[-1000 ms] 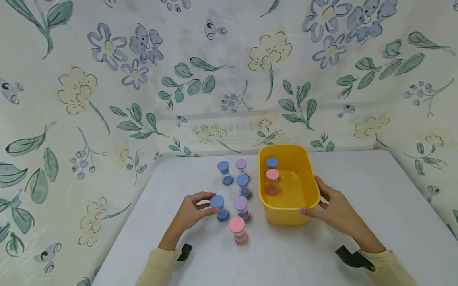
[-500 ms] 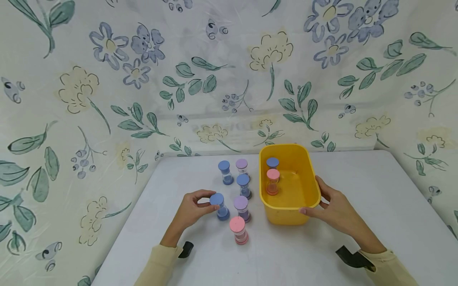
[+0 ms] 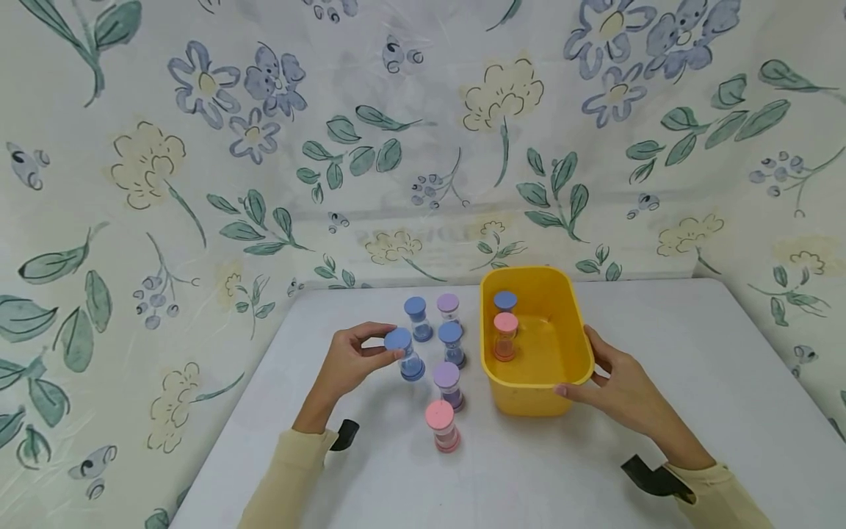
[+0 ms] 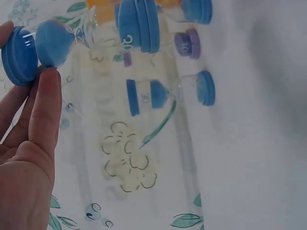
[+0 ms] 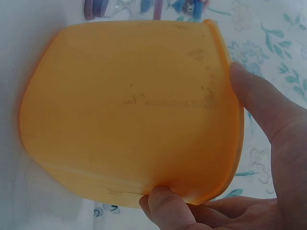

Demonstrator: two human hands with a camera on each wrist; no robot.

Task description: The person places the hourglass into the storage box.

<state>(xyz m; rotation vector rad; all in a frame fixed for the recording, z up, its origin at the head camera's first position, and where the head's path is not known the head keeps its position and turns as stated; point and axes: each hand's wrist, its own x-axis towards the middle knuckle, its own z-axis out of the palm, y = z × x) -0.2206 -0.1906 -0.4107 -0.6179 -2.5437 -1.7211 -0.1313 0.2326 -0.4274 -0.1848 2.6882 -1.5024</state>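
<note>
Pinches a blue sand timer (image 3: 409, 360) near its top with the left hand (image 3: 353, 361), maybe for an easy grip, at nine o'clock from the yellow box (image 3: 529, 400). Holds the box's four o'clock corner with the right hand (image 3: 620, 384), probably to keep it still.

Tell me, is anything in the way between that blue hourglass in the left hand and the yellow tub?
Yes: another blue hourglass stands on the table between the held blue hourglass, in the left hand, and the yellow tub, whose wall also lies in the way. Lifting over both would probably clear them.
</note>
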